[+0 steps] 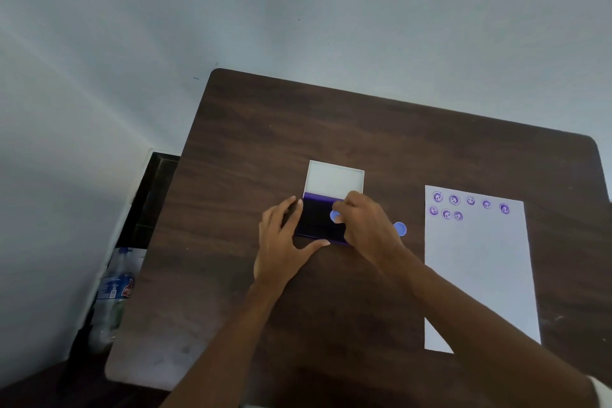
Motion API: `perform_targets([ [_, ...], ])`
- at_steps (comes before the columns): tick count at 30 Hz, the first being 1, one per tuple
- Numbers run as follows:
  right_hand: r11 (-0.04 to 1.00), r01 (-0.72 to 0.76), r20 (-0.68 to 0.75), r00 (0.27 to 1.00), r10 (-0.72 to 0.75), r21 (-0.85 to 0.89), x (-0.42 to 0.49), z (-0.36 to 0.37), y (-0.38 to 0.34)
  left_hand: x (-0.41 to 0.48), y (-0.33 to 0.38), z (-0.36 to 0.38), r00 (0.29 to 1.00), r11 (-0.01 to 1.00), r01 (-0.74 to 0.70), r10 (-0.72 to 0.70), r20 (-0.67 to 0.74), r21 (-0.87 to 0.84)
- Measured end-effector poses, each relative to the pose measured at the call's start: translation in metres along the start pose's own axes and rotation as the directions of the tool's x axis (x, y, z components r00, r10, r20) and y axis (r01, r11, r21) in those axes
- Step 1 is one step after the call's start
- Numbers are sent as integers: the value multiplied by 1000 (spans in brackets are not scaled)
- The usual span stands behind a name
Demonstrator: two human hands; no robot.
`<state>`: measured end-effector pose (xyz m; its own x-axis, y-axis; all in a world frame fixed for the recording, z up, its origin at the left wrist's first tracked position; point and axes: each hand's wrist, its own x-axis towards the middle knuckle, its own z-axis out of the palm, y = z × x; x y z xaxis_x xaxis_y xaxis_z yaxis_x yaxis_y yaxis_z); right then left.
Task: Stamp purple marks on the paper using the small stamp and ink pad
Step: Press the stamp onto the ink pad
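Note:
An ink pad with a dark purple surface lies open in the middle of the brown table, its white lid folded back behind it. My right hand pinches a small blue-purple stamp down on the pad's right part. My left hand rests spread on the table, fingers and thumb touching the pad's left and front edges. To the right lies a white paper with several purple round marks along its far end.
A second small blue round piece lies on the table between my right hand and the paper. A plastic bottle stands on the floor left of the table, by the white wall.

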<state>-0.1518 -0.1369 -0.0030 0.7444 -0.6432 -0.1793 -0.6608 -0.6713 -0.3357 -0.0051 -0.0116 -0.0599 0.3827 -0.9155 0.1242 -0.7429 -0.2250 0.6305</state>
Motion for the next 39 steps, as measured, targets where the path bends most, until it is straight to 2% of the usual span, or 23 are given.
perform_targets([
  [5,995,92,-61,994,-93,-29,-9,7,-5,0,0,1,1000,1000,-5,5,-17,-10],
  [11,999,41,-107,993,-44,-28,-10,14,-11,0,-3,7,999,1000,-23,24,-30,20],
  [16,998,-39,-132,990,46,57,-14,20,-20,1,-1,5,999,1000,-21,22,-28,18],
  [19,981,-128,-145,978,149,145,-14,18,-25,1,1,2,1000,1000,-14,14,-25,15],
  [24,982,-162,-95,981,172,98,0,10,-27,2,5,-2,1000,1000,-2,2,-10,15],
  [32,990,-91,-49,994,96,104,20,16,-37,1,2,-1,999,1000,-8,8,-33,-1],
  [39,997,26,-143,990,-16,68,16,22,-39,3,1,2,999,1000,-3,2,-48,-22],
])
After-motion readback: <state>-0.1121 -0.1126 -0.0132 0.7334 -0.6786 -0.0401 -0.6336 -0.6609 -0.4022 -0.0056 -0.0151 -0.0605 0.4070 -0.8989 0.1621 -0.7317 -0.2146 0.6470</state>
